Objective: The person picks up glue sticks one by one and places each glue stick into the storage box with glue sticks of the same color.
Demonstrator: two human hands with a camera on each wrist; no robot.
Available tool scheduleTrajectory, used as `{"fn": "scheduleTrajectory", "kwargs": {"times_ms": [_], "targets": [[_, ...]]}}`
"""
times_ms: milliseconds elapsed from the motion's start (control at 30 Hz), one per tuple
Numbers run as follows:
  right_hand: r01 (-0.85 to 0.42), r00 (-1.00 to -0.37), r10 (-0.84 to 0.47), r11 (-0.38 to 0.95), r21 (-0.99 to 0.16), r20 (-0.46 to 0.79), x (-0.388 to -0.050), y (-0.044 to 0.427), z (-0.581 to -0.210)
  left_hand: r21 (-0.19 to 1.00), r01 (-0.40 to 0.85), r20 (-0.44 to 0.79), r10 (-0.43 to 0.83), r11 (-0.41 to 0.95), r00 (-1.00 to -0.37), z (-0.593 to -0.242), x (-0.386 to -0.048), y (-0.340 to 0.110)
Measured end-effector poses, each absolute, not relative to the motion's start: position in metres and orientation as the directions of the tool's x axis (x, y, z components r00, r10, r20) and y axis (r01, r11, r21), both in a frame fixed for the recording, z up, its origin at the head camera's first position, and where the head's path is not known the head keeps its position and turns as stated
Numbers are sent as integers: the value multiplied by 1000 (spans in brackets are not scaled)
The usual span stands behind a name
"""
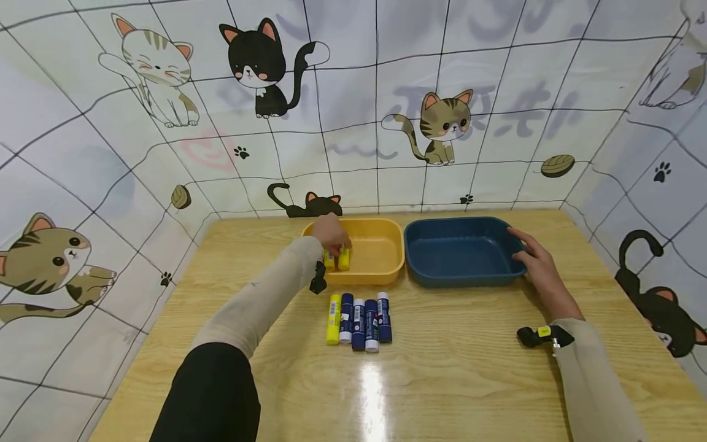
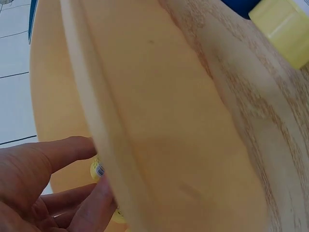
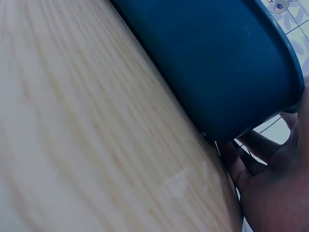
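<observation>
My left hand (image 1: 330,233) reaches into the left end of the yellow tray (image 1: 400,252). Its thumb and fingers pinch a yellow glue stick (image 1: 343,258), partly hidden behind the tray wall in the left wrist view. Another yellow glue stick (image 1: 329,262) lies beside it. At the right end of the blue tray (image 1: 464,281), my right hand (image 1: 541,267) holds the rim, with the thumb over the edge. In front of the yellow tray, a yellow glue stick (image 1: 334,319) lies in a row with several navy-and-white glue sticks (image 1: 358,325).
Both trays stand side by side on a wooden table (image 1: 453,368), near its back edge. A cat-patterned sheet (image 1: 353,141) hangs behind and along both sides. Each wrist wears a black strapped device (image 1: 544,336).
</observation>
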State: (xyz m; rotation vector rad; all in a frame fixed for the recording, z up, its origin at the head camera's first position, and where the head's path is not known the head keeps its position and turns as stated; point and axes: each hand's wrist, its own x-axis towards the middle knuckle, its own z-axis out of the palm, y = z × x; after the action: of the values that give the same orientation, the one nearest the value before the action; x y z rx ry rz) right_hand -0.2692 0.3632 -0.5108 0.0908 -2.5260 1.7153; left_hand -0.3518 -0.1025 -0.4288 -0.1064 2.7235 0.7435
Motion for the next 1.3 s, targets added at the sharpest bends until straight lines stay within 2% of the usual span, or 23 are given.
{"fn": "scheduleTrajectory", "kwargs": {"times_ms": [200, 367, 667, 1000, 1300], "targets": [[-106, -994, -20, 384, -917, 107, -269, 364, -513, 521, -112, -268, 38, 846, -963, -438, -354, -110], [-116, -993, -20, 410, -905, 118, -267, 365, -515, 565, -54, -176, 57, 823, -983, -436, -350, -118], [-93, -995, -12, 406, -909, 96, -266, 363, -519, 705, -58, -163, 81, 707, -983, -414, -321, -131], [-95, -995, -11, 442, -892, 101, -260, 365, -516, 770, 43, -36, 110, 637, -993, -395, -262, -135], [-121, -992, -19, 440, -890, 125, -265, 364, -509, 816, 23, -71, 140, 578, -988, -412, -216, -145]]}}
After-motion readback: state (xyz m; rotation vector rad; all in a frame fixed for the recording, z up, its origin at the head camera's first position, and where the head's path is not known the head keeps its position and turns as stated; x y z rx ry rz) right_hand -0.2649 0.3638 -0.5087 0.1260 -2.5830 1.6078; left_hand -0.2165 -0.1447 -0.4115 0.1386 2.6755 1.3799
